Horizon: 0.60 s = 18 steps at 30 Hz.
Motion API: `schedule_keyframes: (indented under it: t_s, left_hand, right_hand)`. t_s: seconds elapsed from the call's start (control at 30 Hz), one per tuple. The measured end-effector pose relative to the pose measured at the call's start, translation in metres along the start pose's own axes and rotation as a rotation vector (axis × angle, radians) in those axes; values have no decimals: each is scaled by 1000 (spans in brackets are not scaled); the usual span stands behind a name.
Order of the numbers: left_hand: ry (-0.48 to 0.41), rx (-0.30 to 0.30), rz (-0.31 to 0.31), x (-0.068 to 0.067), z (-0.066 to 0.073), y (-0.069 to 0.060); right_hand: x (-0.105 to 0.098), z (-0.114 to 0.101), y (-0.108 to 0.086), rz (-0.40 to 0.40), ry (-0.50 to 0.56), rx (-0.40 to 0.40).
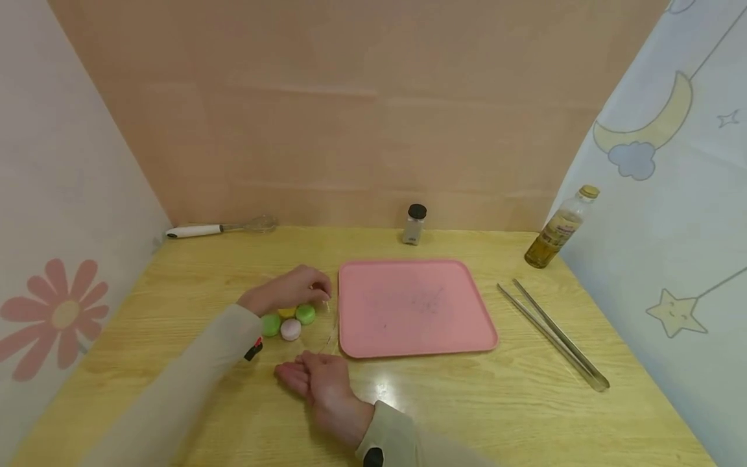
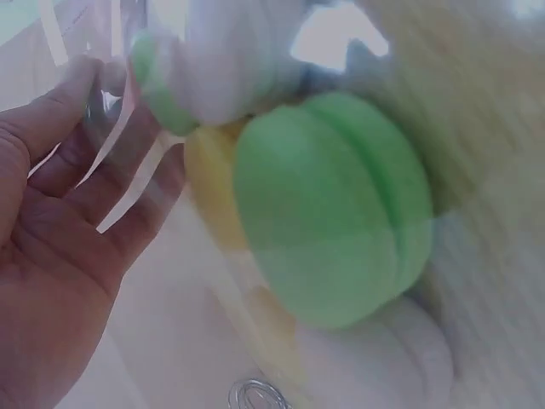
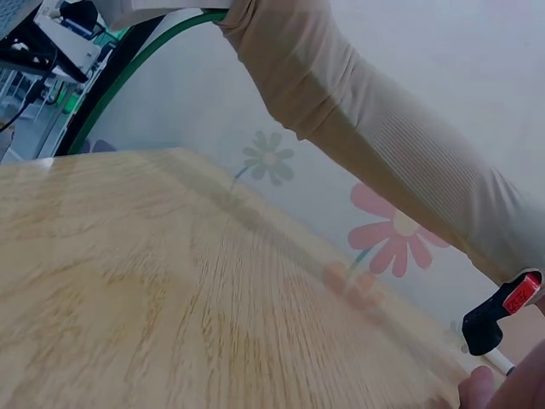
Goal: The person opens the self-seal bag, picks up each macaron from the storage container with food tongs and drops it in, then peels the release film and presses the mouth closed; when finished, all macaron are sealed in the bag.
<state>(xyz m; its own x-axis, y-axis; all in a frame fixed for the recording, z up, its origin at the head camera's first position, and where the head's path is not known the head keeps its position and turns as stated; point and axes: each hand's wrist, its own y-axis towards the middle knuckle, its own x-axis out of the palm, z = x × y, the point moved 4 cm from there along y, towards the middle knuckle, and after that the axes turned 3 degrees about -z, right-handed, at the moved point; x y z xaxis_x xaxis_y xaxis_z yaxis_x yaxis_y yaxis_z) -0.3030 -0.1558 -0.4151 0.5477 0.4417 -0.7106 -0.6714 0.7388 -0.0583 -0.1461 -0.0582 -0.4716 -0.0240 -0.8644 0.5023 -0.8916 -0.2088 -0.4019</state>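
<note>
Several macarons lie together on the left of the table in a clear plastic bag (image 1: pixel 320 332): a green macaron (image 2: pixel 328 213), another green one (image 1: pixel 305 314), a pale pink macaron (image 1: pixel 290 329) and a yellow macaron (image 1: pixel 286 312). At the bag's far right corner, my left hand (image 1: pixel 300 287) pinches the plastic between thumb and fingertips. My right hand (image 1: pixel 329 387) is palm up at the near corner, thumb and index finger pinching the bag's edge, other fingers extended. The right wrist view shows only a sliver of the right hand (image 3: pixel 502 390) at its lower right.
A pink tray (image 1: pixel 417 309) lies right of the bag. Metal tongs (image 1: pixel 554 334) and an oil bottle (image 1: pixel 557 230) stand or lie farther right. Along the back are a small black-capped jar (image 1: pixel 414 225) and a white-handled whisk (image 1: pixel 222 228). Covered walls border the table.
</note>
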Motion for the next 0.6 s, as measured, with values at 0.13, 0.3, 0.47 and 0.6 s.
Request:
schedule_keyframes:
  t_s: [0.13, 0.3, 0.47, 0.6]
  left_hand:
    - [-9, -14, 40, -8, 1, -6]
    - [-3, 5, 119, -23, 6, -14]
    - [-72, 32, 193, -30, 4, -25]
    - [-162, 29, 273, -32, 6, -36]
  right_hand:
    - [-1, -2, -2, -6, -49, -17]
    - [-5, -19, -11, -47, -176, -73]
    - [-18, -49, -20, -107, -372, -169]
    - [-32, -80, -30, -116, -644, -340]
